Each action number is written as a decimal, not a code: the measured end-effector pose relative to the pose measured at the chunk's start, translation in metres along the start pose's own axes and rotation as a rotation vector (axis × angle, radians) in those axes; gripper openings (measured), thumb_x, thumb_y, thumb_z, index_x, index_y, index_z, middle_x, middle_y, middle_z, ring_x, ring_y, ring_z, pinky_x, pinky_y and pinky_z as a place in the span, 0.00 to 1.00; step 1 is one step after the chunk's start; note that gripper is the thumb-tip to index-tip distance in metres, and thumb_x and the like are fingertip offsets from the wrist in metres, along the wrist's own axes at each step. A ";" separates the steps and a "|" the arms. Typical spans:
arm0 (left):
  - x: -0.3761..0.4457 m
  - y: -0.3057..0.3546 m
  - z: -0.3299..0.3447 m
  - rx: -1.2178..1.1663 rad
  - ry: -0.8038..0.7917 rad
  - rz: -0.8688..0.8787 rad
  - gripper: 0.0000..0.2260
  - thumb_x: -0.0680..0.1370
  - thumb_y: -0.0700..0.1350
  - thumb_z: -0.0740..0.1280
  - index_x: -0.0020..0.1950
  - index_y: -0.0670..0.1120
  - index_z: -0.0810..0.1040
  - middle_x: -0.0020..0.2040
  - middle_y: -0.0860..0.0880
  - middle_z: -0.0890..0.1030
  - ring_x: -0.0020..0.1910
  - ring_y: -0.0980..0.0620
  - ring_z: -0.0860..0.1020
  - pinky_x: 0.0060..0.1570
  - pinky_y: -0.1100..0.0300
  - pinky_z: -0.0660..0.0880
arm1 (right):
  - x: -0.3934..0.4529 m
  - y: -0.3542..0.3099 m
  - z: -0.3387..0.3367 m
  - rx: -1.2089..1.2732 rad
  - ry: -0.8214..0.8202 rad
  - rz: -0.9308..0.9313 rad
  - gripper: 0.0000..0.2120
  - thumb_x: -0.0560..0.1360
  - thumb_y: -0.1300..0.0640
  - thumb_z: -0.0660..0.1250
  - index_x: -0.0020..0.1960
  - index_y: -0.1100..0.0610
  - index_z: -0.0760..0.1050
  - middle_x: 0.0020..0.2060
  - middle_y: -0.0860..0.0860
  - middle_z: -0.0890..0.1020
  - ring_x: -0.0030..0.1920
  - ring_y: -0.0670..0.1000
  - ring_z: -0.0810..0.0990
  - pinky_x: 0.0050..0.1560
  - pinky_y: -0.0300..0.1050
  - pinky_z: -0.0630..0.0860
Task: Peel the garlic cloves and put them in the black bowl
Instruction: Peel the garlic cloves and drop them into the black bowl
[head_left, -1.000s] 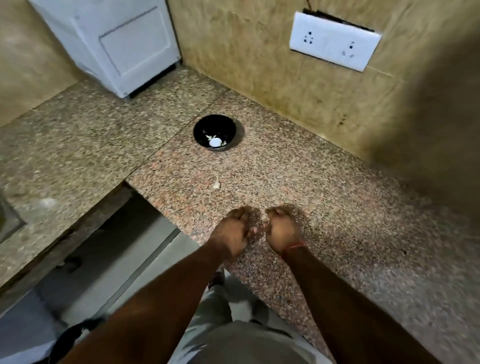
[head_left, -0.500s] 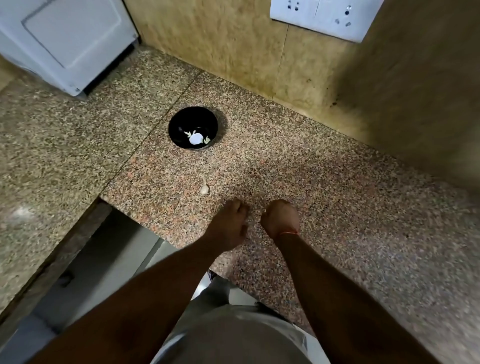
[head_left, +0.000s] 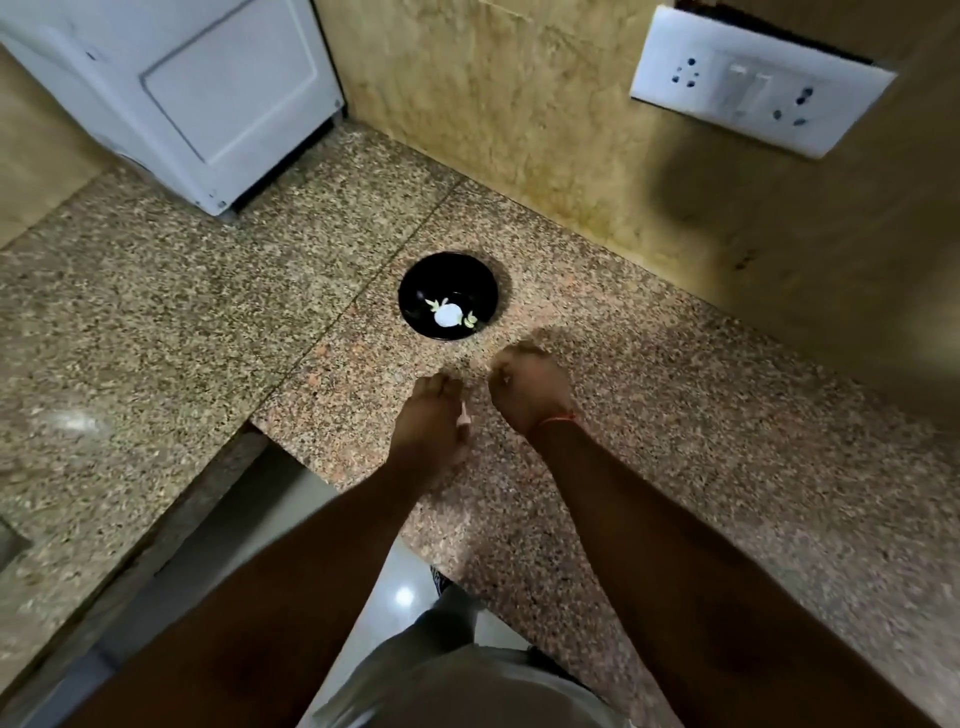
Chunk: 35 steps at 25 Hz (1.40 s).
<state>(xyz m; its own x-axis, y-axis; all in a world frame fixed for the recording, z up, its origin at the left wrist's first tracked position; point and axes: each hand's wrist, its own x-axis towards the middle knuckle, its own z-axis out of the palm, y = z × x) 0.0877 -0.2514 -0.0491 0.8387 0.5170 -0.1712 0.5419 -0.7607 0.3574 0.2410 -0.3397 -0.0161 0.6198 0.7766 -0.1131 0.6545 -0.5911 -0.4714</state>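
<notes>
The black bowl (head_left: 415, 296) stands on the granite counter near the back wall. It holds a few small pale peeled cloves (head_left: 470, 321) and a white patch. My left hand (head_left: 428, 421) hovers low over the counter just in front of the bowl and pinches a small pale garlic piece (head_left: 464, 413) at its fingertips. My right hand (head_left: 530, 387) is beside it on the right, fingers curled under, a short way from the bowl's near rim. Whatever it holds is hidden. The two hands are slightly apart.
A white appliance (head_left: 208, 93) stands in the back left corner. A white socket plate (head_left: 753, 83) is on the right wall. The speckled counter (head_left: 727, 467) has an inner corner edge (head_left: 254, 423) left of my left hand, with floor below.
Both hands have moved forward towards the bowl and drawn slightly apart. The loose clove that lay on the counter ahead of them is no longer in sight.
</notes>
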 end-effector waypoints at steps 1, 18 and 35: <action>0.006 -0.009 -0.005 0.001 -0.002 -0.029 0.29 0.70 0.47 0.73 0.69 0.39 0.73 0.64 0.39 0.75 0.61 0.37 0.73 0.52 0.45 0.80 | 0.014 -0.012 0.000 -0.014 0.009 -0.022 0.14 0.76 0.51 0.58 0.47 0.56 0.80 0.44 0.57 0.82 0.45 0.60 0.81 0.43 0.48 0.77; 0.023 -0.066 -0.005 0.005 -0.108 -0.078 0.26 0.73 0.45 0.71 0.71 0.41 0.73 0.72 0.39 0.70 0.72 0.38 0.67 0.63 0.44 0.76 | 0.028 -0.040 0.039 0.123 0.198 -0.019 0.10 0.69 0.54 0.66 0.45 0.53 0.85 0.43 0.53 0.84 0.38 0.58 0.83 0.37 0.46 0.80; -0.004 -0.035 0.030 -0.598 -0.056 -0.289 0.11 0.71 0.30 0.72 0.38 0.46 0.86 0.33 0.48 0.83 0.32 0.50 0.81 0.35 0.65 0.73 | -0.033 -0.002 0.081 0.437 -0.235 0.348 0.09 0.66 0.59 0.79 0.45 0.50 0.85 0.41 0.44 0.86 0.44 0.46 0.85 0.50 0.45 0.83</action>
<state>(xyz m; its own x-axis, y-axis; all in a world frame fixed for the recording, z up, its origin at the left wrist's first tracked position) 0.0667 -0.2385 -0.0886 0.6743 0.6341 -0.3785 0.6354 -0.2371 0.7349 0.1837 -0.3463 -0.0825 0.6203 0.6110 -0.4919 0.1612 -0.7131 -0.6823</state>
